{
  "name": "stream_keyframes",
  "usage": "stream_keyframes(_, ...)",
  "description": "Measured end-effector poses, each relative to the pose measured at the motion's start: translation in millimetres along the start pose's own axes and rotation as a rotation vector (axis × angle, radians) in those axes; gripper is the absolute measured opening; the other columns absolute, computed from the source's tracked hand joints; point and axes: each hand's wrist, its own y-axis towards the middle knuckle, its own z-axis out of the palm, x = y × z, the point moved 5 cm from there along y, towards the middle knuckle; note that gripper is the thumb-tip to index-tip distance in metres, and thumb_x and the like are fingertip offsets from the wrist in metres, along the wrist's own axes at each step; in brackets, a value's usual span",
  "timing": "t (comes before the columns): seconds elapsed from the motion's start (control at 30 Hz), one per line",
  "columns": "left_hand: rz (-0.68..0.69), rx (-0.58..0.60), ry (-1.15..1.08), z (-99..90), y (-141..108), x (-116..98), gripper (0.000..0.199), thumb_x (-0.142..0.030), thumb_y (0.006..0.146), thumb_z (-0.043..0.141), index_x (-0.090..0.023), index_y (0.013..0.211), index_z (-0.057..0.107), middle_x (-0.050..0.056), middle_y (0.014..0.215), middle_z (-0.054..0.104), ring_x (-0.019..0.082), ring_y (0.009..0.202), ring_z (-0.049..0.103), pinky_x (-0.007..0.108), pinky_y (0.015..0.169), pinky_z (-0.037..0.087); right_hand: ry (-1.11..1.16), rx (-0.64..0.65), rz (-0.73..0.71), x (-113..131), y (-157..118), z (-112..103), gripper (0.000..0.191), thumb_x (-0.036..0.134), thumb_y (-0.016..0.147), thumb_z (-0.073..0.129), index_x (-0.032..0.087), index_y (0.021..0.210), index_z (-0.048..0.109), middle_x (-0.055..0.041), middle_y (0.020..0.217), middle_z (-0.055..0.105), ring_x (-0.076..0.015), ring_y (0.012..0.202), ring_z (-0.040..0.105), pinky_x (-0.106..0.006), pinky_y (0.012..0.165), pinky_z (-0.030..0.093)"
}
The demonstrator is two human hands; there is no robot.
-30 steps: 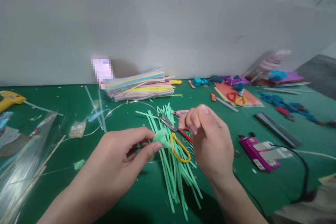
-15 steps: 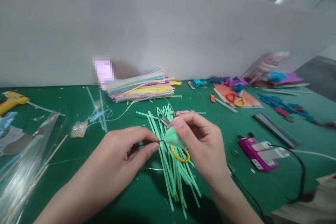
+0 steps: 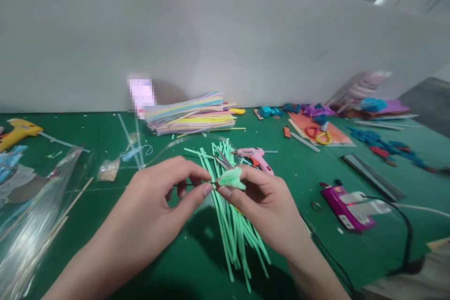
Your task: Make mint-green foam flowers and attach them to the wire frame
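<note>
We see a big green table (image 3: 316, 168). In the middle lies a heap of green strips (image 3: 232, 225). Above it, our left hand (image 3: 158, 211) pinches a thin wire (image 3: 197, 183). Our right hand (image 3: 263, 206) pinches a small, soft green tuft (image 3: 231, 178). No words show.

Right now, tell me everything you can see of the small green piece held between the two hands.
The small green piece is pale mint, soft and crumpled, like foam or crepe paper, gathered into a little tuft. It sits at the end of a thin dark wire. The right hand pinches it from below and behind; the left hand pinches the wire just beside it. It is held above the pile of green strips, matching them in colour.
</note>
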Motion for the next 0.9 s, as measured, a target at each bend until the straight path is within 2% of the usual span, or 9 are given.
stream_keyframes(0.1, -0.034, -0.057, -0.039, -0.7, 3, 3, 0.017, -0.042, 0.091, 0.064, -0.030, 0.101, 0.072, -0.001, 0.094, 0.072, 0.016, 0.082, 0.065, 0.021, 0.057, 0.048, 0.040, -0.030, 0.035, -4, 2, 3, 0.007, 0.027, 0.083, 0.072, 0.021, 0.080, 0.071, 0.0013, 0.072, 0.067, -0.0131, 0.067, 0.061, -0.025, 0.062, 0.051)
stream_keyframes(0.23, -0.017, -0.064, -0.131, 5.2, 7, 4, 0.014, -0.034, 0.094, 0.063, -0.026, 0.084, 0.069, -0.003, 0.088, 0.069, 0.015, 0.082, 0.063, 0.023, 0.071, 0.049, 0.105, -0.010, 0.092, -9, 2, 12, 0.010, 0.029, 0.080, 0.076, 0.021, 0.076, 0.071, 0.0020, 0.067, 0.067, -0.0133, 0.063, 0.063, -0.025, 0.059, 0.053)
stream_keyframes(0.3, -0.036, -0.058, -0.138, 8.7, 8, 6, 0.016, -0.032, 0.096, 0.059, -0.025, 0.083, 0.066, -0.002, 0.086, 0.067, 0.015, 0.082, 0.061, 0.023, 0.069, 0.047, 0.152, -0.003, 0.131, -12, 2, 15, 0.016, 0.034, 0.077, 0.079, 0.021, 0.077, 0.070, 0.0019, 0.066, 0.067, -0.0139, 0.062, 0.064, -0.026, 0.059, 0.056)
stream_keyframes(0.4, -0.056, -0.088, -0.020, 11.0, 7, 9, 0.020, -0.032, 0.100, 0.049, -0.023, 0.087, 0.059, -0.001, 0.084, 0.062, 0.016, 0.076, 0.058, 0.026, 0.063, 0.044, 0.253, -0.012, 0.186, -18, 4, 17, 0.023, 0.041, 0.078, 0.078, 0.020, 0.077, 0.067, 0.0022, 0.065, 0.067, -0.0138, 0.060, 0.066, -0.028, 0.060, 0.060)
stream_keyframes(0.5, -0.008, -0.115, 0.134, 12.2, 8, 7, 0.029, -0.028, 0.104, 0.037, -0.021, 0.079, 0.049, -0.001, 0.076, 0.053, 0.015, 0.067, 0.052, 0.028, 0.062, 0.041, 0.324, -0.009, 0.216, -23, 5, 17, 0.026, 0.042, 0.081, 0.076, 0.019, 0.078, 0.065, 0.0025, 0.066, 0.065, -0.0121, 0.059, 0.067, -0.026, 0.060, 0.061)
stream_keyframes(0.63, 0.082, -0.140, 0.315, 12.6, 8, 4, 0.037, -0.026, 0.103, 0.040, -0.022, 0.066, 0.039, -0.003, 0.067, 0.044, 0.015, 0.060, 0.045, 0.030, 0.059, 0.034, 0.370, 0.015, 0.214, -25, 6, 16, 0.029, 0.046, 0.086, 0.070, 0.017, 0.086, 0.068, -0.0016, 0.079, 0.068, -0.0110, 0.062, 0.069, -0.024, 0.059, 0.061)
stream_keyframes(0.7, 0.070, -0.171, 0.390, 10.2, 8, 5, 0.036, -0.025, 0.102, 0.040, -0.021, 0.066, 0.044, -0.001, 0.069, 0.048, 0.016, 0.063, 0.048, 0.031, 0.061, 0.035, 0.381, 0.020, 0.217, -28, 5, 16, 0.032, 0.047, 0.088, 0.068, 0.016, 0.088, 0.069, -0.0029, 0.080, 0.069, -0.0113, 0.061, 0.069, -0.024, 0.059, 0.062)
stream_keyframes(0.8, 0.055, -0.200, 0.410, 4.6, 4, 5, 0.031, -0.023, 0.102, 0.039, -0.018, 0.077, 0.057, 0.005, 0.089, 0.061, 0.017, 0.076, 0.059, 0.030, 0.070, 0.041, 0.378, 0.019, 0.211, -32, 4, 13, 0.031, 0.047, 0.090, 0.066, 0.016, 0.090, 0.070, -0.0031, 0.082, 0.069, -0.0111, 0.062, 0.069, -0.024, 0.060, 0.062)
stream_keyframes(0.9, 0.119, -0.267, 0.420, -5.9, -3, -1, 0.025, -0.023, 0.102, 0.045, -0.016, 0.087, 0.064, 0.006, 0.101, 0.066, 0.017, 0.086, 0.064, 0.028, 0.076, 0.045, 0.367, 0.017, 0.182, -34, 3, 9, 0.030, 0.046, 0.091, 0.065, 0.017, 0.093, 0.071, -0.0032, 0.084, 0.070, -0.0108, 0.064, 0.069, -0.023, 0.061, 0.061)
